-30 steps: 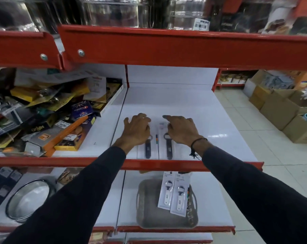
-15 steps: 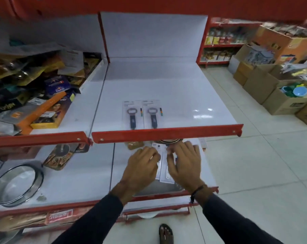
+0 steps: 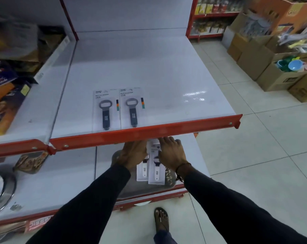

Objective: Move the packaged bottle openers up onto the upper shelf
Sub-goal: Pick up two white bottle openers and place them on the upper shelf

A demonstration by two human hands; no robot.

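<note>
Two packaged bottle openers with dark handles [image 3: 106, 111] [image 3: 132, 110] lie side by side near the front of the white upper shelf [image 3: 158, 71]. Just behind its red front lip [image 3: 175, 127], on the lower shelf [image 3: 61, 176], two packs with white-handled openers [image 3: 143, 171] [image 3: 156, 173] lie overlapping on a grey tray [image 3: 131, 191]. My left hand [image 3: 133, 155] grips the top of the left white pack. My right hand [image 3: 172, 154] grips the top of the right one. The red lip hides both hands' fingertips.
Mixed boxed stock [image 3: 6, 88] is piled on the upper shelf's left bay. A metal-rimmed lid [image 3: 2, 191] and a small packet [image 3: 31, 162] lie on the lower shelf at left. Cardboard cartons [image 3: 265, 67] stand on the tiled floor at right. My sandalled foot [image 3: 160, 219] is below.
My hands left the two dark-handled packs on the upper shelf, dropped to the lower shelf, and closed on the two white-handled packs. The view tilted downward.
</note>
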